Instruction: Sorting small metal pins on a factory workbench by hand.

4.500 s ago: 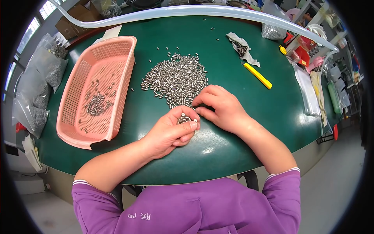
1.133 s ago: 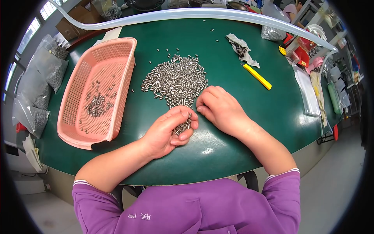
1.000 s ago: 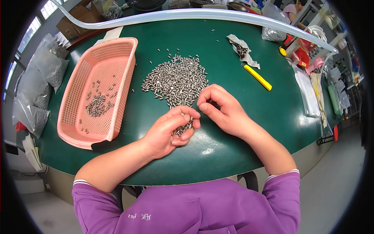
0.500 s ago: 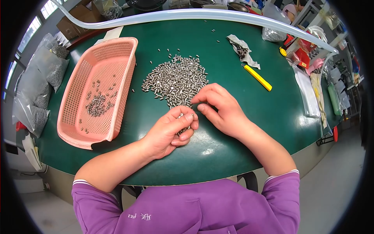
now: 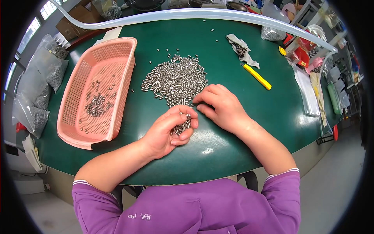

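Note:
Many small, shiny metal cylinders, like short pins, lie in a loose pile (image 5: 175, 80) on the green table. Just in front of the pile, my left hand (image 5: 161, 130) is cupped palm up, fingers curled round a small heap of the metal pins (image 5: 182, 126). My right hand (image 5: 223, 106) rests at the pile's near right edge, its fingers bent and thumb drawn toward the forefinger. What sits at those fingertips is too small and partly hidden to make out. To the left stands a pink perforated plastic basket (image 5: 128, 74) with more pins scattered on its bottom.
A yellow utility knife (image 5: 257, 77) lies at right, below a crumpled pale wrapping (image 5: 243, 50) with dark pieces inside. Clear bags of small metal parts (image 5: 52, 70) stand beyond the left edge. A translucent tube (image 5: 187, 15) arcs across the far side. White sheets (image 5: 306, 91) lie at far right.
My left hand has opened a little, showing more of the pins in its palm. My right hand has shifted slightly, its thumb and forefinger closer together at the pile's edge.

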`<state>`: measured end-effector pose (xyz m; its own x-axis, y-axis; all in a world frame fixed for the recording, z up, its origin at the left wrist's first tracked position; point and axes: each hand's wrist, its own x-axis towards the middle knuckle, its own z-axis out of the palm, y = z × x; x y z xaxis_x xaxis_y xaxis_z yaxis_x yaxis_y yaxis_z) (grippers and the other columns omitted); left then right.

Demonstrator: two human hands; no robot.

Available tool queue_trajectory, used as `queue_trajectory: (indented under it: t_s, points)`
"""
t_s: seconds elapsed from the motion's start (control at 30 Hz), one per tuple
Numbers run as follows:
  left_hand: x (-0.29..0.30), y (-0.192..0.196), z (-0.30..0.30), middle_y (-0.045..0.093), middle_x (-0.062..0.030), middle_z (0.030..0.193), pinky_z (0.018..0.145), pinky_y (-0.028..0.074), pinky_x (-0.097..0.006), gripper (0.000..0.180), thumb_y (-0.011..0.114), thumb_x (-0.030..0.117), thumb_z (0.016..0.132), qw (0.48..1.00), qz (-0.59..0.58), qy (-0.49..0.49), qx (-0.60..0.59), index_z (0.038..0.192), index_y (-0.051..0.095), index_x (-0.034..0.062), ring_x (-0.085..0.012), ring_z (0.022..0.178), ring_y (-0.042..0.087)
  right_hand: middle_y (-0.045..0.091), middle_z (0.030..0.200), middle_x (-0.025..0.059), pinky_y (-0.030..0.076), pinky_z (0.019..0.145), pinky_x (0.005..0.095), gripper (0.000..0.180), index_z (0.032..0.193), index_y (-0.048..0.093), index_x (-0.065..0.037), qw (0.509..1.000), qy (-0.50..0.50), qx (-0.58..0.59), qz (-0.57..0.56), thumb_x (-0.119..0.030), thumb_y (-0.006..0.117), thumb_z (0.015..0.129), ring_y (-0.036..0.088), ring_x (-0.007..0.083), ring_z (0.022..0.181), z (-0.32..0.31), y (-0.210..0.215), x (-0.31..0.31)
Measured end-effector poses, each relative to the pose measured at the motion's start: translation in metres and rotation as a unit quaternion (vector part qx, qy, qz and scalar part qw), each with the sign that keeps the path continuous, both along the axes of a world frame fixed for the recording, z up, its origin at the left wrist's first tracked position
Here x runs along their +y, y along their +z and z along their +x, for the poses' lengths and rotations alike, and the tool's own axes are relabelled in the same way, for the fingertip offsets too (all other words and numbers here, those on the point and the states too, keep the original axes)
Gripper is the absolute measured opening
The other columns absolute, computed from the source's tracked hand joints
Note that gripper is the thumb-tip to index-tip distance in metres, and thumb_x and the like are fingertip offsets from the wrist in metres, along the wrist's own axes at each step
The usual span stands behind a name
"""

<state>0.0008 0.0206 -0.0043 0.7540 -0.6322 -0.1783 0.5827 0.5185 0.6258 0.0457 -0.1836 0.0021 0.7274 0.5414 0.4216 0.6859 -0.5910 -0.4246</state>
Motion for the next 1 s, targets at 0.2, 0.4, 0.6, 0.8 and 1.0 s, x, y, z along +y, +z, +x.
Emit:
queue_trajectory:
  t_s: [0.2, 0.4, 0.6, 0.8, 1.0]
  points:
    - [0.000, 0.000, 0.001, 0.052, -0.0086, 0.092, 0.046, 0.027, -0.019, 0.021, 0.044, 0.024, 0.097, 1.000, -0.012, 0.002, -0.007, 0.104, 0.050, 0.0056, -0.0102, 0.061, 0.040, 0.056, 0.087, 0.0039, 0.047, 0.074, 0.0368, 0.015, 0.088, 0.064, -0.012, 1.000, 0.007, 0.007, -0.011, -0.013, 0.068, 0.073, 0.055, 0.0248, 0.086, -0.002, 0.001, 0.003]
    - [-0.001, 0.000, 0.001, 0.052, -0.0071, 0.090, 0.045, 0.027, -0.018, 0.018, 0.046, 0.024, 0.097, 1.000, 0.005, 0.000, 0.001, 0.101, 0.050, 0.0069, -0.0091, 0.060, 0.040, 0.056, 0.087, 0.0050, 0.047, 0.075, 0.0371, 0.013, 0.087, 0.062, -0.011, 0.999, -0.003, 0.031, -0.017, -0.012, 0.066, 0.075, 0.055, 0.0254, 0.086, -0.001, -0.001, 0.000]
    - [-0.002, -0.001, 0.001, 0.053, -0.0066, 0.090, 0.044, 0.027, -0.017, 0.011, 0.052, 0.016, 0.095, 1.000, -0.005, -0.003, 0.003, 0.101, 0.049, 0.0072, -0.0067, 0.060, 0.040, 0.058, 0.086, 0.0041, 0.046, 0.075, 0.0354, 0.010, 0.088, 0.062, -0.009, 0.998, -0.003, 0.038, 0.056, -0.008, 0.065, 0.078, 0.056, 0.0249, 0.086, -0.004, 0.005, 0.004]
    - [-0.003, -0.001, -0.002, 0.052, -0.0066, 0.092, 0.045, 0.028, -0.016, 0.017, 0.055, 0.010, 0.093, 1.000, 0.015, 0.012, 0.004, 0.107, 0.045, 0.0086, -0.0053, 0.061, 0.040, 0.061, 0.083, 0.0009, 0.045, 0.075, 0.0335, 0.009, 0.086, 0.064, -0.009, 0.993, 0.071, 0.021, 0.097, -0.007, 0.067, 0.078, 0.058, 0.0203, 0.082, -0.013, 0.018, 0.008]
    - [-0.004, -0.002, -0.002, 0.052, -0.0065, 0.092, 0.045, 0.028, -0.016, 0.017, 0.054, 0.010, 0.093, 1.000, 0.016, 0.011, 0.006, 0.108, 0.046, 0.0089, -0.0054, 0.061, 0.040, 0.061, 0.084, 0.0016, 0.046, 0.073, 0.0319, 0.012, 0.088, 0.066, -0.009, 0.989, 0.103, 0.028, 0.101, -0.005, 0.066, 0.078, 0.058, 0.0206, 0.081, -0.016, 0.022, 0.006]
